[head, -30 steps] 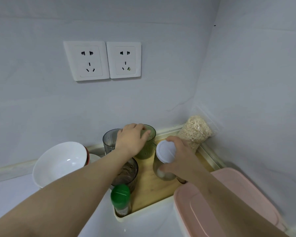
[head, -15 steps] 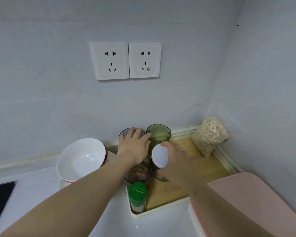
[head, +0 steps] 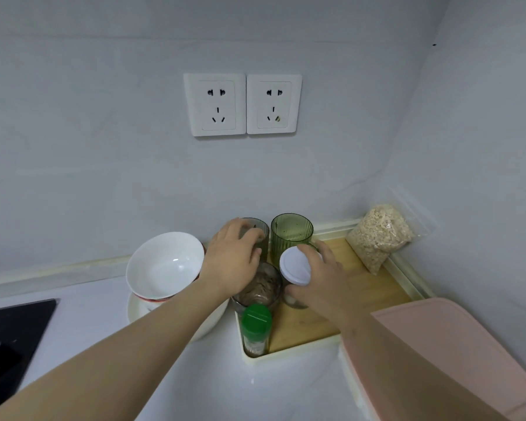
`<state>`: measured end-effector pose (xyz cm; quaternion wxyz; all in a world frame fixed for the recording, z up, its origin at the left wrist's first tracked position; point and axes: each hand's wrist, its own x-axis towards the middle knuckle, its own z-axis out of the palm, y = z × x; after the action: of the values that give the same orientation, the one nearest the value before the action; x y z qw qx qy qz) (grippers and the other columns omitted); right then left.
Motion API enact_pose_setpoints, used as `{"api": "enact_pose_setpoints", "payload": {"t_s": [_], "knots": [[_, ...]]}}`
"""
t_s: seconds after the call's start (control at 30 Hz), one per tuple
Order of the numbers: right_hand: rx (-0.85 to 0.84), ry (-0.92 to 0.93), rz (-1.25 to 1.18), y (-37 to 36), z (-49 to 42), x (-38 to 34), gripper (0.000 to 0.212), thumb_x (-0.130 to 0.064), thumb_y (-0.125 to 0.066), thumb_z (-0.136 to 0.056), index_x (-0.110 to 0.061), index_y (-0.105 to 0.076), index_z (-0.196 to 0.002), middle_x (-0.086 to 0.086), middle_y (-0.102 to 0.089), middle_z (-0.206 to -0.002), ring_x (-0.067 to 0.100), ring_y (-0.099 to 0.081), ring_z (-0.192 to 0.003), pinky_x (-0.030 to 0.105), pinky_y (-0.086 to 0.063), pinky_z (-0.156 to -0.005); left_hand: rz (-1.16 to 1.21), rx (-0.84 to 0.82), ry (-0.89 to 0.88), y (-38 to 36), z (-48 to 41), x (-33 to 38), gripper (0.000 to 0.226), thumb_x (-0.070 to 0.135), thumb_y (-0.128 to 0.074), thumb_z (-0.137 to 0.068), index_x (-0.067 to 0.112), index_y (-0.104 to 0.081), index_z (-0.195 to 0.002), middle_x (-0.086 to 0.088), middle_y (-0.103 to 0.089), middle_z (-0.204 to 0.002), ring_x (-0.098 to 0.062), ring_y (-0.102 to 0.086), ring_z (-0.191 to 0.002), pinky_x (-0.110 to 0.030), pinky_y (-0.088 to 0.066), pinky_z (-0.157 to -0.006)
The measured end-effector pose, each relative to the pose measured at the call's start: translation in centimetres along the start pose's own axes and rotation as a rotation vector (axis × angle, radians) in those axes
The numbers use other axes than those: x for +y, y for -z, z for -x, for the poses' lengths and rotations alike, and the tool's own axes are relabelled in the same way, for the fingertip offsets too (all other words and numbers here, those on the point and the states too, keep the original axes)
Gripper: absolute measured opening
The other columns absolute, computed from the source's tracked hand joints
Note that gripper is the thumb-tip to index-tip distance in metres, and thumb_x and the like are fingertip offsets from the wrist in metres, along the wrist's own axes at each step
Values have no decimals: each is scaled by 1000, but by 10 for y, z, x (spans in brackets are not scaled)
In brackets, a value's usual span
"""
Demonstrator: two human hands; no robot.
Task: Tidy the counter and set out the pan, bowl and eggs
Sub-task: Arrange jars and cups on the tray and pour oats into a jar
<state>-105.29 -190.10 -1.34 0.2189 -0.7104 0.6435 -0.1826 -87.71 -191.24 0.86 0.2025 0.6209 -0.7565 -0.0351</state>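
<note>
Since a second ago the left hand [head: 231, 256] has shifted off the green glass [head: 290, 235] onto the grey ribbed glass [head: 260, 235] just to its left. The right hand [head: 316, 278] has carried the white-lidded jar [head: 295, 265] leftward across the wooden tray [head: 316, 323].

The left hand's fingers curl over the grey glass's rim with the thumb on the near side, gripping it from above. The right hand wraps around the side of the white-lidded jar, holding it upright and low over the tray, just in front of the green glass and beside a clear jar with brownish contents [head: 260, 288]. A green-capped shaker bottle [head: 255, 329] stands in the tray's front left corner, below both wrists.

The main risk looks like crowding. The glasses and jars stand almost touching, so the white-lidded jar could knock the green glass or the brownish jar if it is set down or swung carelessly. Either forearm, on drawing back, could tip the tall shaker bottle.

The white bowl [head: 164, 264] sits tilted on a stack of dishes on the counter [head: 213, 387]. It is immediately left of the left hand and looks close enough for the wrist to brush it, so a nudge might slide it off. No pan or eggs are in view.
</note>
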Motion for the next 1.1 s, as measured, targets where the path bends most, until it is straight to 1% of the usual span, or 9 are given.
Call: {"api": "enact_pose_setpoints", "payload": {"t_s": [0.1,0.27,0.37,0.53,0.67,0.8,0.87,1.03,1.1], "knots": [[1,-28,-2,3,7,-4,79,-30,-71,-73,-30,-29,-141,0,-14,-153,31,-31,-132,35,-32,-104,-32,-71,-16,13,10,1,37,26,-50,-92,23,-50,-128,-2,-37,-135,-22,-32,-129,-28,-29,-105],[-16,-52,-7,2,14,-6,79,-29,-71,-74,-31,-29,-141,1,-16,-152,32,-33,-130,36,-34,-103,-21,-459,-140,37,12,-3,45,25,-65,-81,27,-51,-124,-1,-32,-129,-20,-31,-122,-28,-32,-104],[-37,-84,-21,2,17,-8,79,-30,-69,-76,-30,-28,-143,2,-16,-152,32,-31,-133,38,-34,-106,-85,-568,-199,42,15,-9,47,22,-72,-76,29,-56,-120,-1,-34,-127,-19,-36,-118,-27,-37,-99],[-18,-74,-13,-2,19,-8,73,-27,-66,-81,-26,-29,-143,4,-17,-152,32,-34,-130,35,-34,-105,-152,-529,-289,33,21,-12,22,25,-72,-76,20,-70,-98,4,-51,-120,-15,-47,-115,-30,-41,-96],[-22,-60,-3,-3,18,-6,68,-27,-64,-83,-25,-31,-143,4,-15,-154,31,-34,-131,35,-35,-105,-252,-503,-316,28,21,-15,14,29,-67,-80,18,-64,-89,6,-55,-96,-15,-51,-106,-31,-39,-92],[-33,-43,-5,-3,17,-5,61,-21,-60,-87,-22,-36,-142,4,-12,-156,28,-30,-136,33,-31,-108,-302,-443,-323,25,18,-16,14,34,-63,-85,25,-52,-81,4,-64,-100,-15,-54,-103,-25,-27,-81],[-29,-39,-8,-3,17,-4,59,-19,-59,-87,-22,-36,-142,5,-11,-156,27,-29,-137,32,-30,-108,-328,-423,-321,24,17,-16,21,35,-63,-85,26,-45,-78,5,-64,-99,-15,-54,-102,-25,-24,-81],[-29,-47,-4,-3,17,-5,60,-20,-59,-86,-23,-36,-142,4,-11,-155,27,-32,-134,34,-33,-107,-367,-395,-315,22,19,-15,20,37,-60,-87,26,-45,-81,3,-63,-102,-16,-54,-103,-26,-24,-80],[-38,-60,1,-1,18,-7,62,-23,-60,-86,-24,-34,-142,3,-11,-156,28,-34,-133,36,-36,-106,-386,-376,-311,20,20,-14,15,37,-59,-88,24,-51,-87,2,-63,-106,-18,-53,-106,-27,-27,-82]]}}
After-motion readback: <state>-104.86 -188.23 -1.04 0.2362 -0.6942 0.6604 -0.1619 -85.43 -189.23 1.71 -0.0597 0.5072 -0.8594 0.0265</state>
